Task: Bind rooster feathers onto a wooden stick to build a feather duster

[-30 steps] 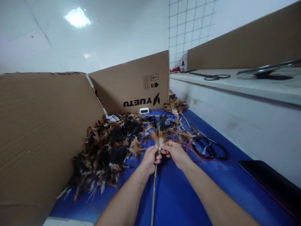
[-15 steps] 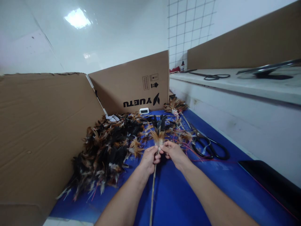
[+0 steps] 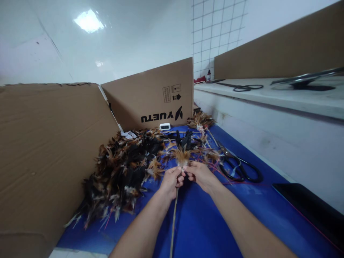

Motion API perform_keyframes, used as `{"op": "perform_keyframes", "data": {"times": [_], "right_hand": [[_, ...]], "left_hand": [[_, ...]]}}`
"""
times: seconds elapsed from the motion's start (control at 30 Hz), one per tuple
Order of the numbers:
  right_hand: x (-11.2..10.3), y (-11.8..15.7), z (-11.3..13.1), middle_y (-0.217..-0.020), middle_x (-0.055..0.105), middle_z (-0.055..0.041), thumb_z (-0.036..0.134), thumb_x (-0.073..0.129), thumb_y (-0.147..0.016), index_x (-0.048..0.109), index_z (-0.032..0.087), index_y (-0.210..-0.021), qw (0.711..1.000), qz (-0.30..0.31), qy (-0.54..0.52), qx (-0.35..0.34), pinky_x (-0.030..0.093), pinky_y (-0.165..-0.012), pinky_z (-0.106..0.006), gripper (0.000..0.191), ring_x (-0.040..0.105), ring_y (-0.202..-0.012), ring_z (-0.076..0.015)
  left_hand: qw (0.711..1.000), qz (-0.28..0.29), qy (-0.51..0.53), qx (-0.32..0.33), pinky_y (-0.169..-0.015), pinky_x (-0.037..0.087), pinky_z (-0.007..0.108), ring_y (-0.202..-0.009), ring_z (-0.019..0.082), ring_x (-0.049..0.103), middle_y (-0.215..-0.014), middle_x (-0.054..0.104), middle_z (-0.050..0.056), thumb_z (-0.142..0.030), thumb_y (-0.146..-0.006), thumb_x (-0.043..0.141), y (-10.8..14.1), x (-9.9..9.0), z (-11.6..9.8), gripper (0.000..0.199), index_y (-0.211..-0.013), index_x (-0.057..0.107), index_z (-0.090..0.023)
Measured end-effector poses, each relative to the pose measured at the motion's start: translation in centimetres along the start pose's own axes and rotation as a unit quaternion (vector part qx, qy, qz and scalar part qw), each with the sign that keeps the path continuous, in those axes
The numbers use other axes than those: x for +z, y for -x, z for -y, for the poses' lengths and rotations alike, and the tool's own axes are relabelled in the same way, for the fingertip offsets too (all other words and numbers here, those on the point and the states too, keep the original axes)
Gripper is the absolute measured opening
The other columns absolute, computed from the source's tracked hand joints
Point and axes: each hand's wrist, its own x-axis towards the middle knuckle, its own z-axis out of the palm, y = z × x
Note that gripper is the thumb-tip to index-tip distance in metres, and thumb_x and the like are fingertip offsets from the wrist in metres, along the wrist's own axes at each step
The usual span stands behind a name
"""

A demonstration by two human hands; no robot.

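Observation:
A thin stick (image 3: 173,222) runs from the bottom edge up into my left hand (image 3: 172,181), whose fingers are wrapped round it. At its upper end is a bunch of feathers (image 3: 181,156), brown at the base with black ones beyond. My right hand (image 3: 200,174) pinches at the pale base of these feathers, close against the left fingertips. The exact bit between the right fingers is too small to make out. Left of my hands lies a big pile of brown and black feathers (image 3: 120,175).
Black-handled scissors (image 3: 242,170) and pink strings (image 3: 213,166) lie right of my hands on the blue tabletop (image 3: 204,222). Cardboard panels (image 3: 48,161) stand at the left and back. A small white digital device (image 3: 165,126) and another feather bundle (image 3: 201,120) sit behind. A black flat object (image 3: 309,211) lies right.
Both hands stay in nearly the same place. The feather bunch has shifted and turned slightly, its black tips now spread a little more to the right.

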Motion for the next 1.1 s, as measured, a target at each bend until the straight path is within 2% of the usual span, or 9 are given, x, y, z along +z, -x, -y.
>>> {"op": "perform_keyframes", "data": {"times": [0.2, 0.47, 0.73, 0.83, 0.97, 1.1], "right_hand": [[-0.3, 0.3, 0.4, -0.048, 0.056, 0.0016, 0.022, 0.070, -0.061, 0.052, 0.015, -0.065, 0.999, 0.041, 0.019, 0.002, 0.037, -0.040, -0.017, 0.019, 0.045, -0.041, -0.0054], [-0.3, 0.1, 0.4, -0.041, 0.049, 0.0038, 0.030, 0.071, -0.061, 0.046, 0.016, -0.055, 0.997, -0.020, 0.065, -0.020, 0.035, -0.036, -0.018, 0.029, 0.044, -0.036, -0.0059], [-0.5, -0.4, -0.1, -0.040, 0.047, 0.0048, 0.031, 0.072, -0.060, 0.046, 0.016, -0.055, 0.999, 0.008, 0.037, -0.010, 0.032, -0.034, -0.017, 0.030, 0.042, -0.034, -0.0055], [-0.6, -0.6, -0.2, -0.040, 0.045, 0.0068, 0.032, 0.072, -0.058, 0.046, 0.016, -0.057, 0.999, 0.014, 0.036, -0.027, 0.028, -0.034, -0.017, 0.030, 0.038, -0.034, -0.0042], [-1.0, -1.1, -0.5, -0.048, 0.048, 0.0063, 0.033, 0.073, -0.056, 0.051, 0.014, -0.062, 0.996, -0.008, 0.063, -0.059, 0.023, -0.036, -0.017, 0.030, 0.036, -0.039, -0.0033], [-1.3, -1.3, -0.8, -0.057, 0.056, 0.0024, 0.037, 0.071, -0.058, 0.056, 0.013, -0.066, 0.993, 0.017, 0.074, -0.085, 0.031, -0.043, -0.019, 0.030, 0.045, -0.047, -0.0062]], "left_hand": [[0.999, 0.004, -0.042, 0.019, -0.034, 0.011, 0.014, -0.038, 0.000, 0.029, -0.057, 0.046, -0.001, -0.036, -0.068, 0.059, 0.4, 0.3, -0.1, 0.028, -0.063, 0.050, -0.010], [0.993, -0.007, -0.115, 0.030, -0.033, 0.012, 0.015, -0.035, 0.001, 0.028, -0.052, 0.046, -0.001, -0.044, -0.069, 0.057, 0.8, 1.2, -0.1, 0.035, -0.061, 0.051, -0.011], [0.986, -0.022, -0.162, 0.039, -0.031, 0.013, 0.015, -0.034, 0.001, 0.030, -0.056, 0.049, 0.000, -0.045, -0.070, 0.055, 1.2, 1.4, -0.4, 0.034, -0.065, 0.052, -0.011], [0.986, -0.021, -0.159, 0.036, -0.031, 0.014, 0.014, -0.035, 0.001, 0.031, -0.057, 0.050, 0.000, -0.043, -0.071, 0.054, 1.3, 1.4, -0.6, 0.032, -0.065, 0.051, -0.012], [0.985, -0.029, -0.165, 0.033, -0.031, 0.015, 0.014, -0.036, 0.002, 0.033, -0.060, 0.053, 0.002, -0.043, -0.070, 0.054, 1.4, 1.4, -0.8, 0.032, -0.067, 0.051, -0.012], [0.986, -0.020, -0.163, 0.038, -0.031, 0.016, 0.015, -0.036, 0.002, 0.034, -0.061, 0.054, 0.003, -0.043, -0.070, 0.055, 1.5, 1.4, -0.9, 0.032, -0.067, 0.052, -0.011]]}}
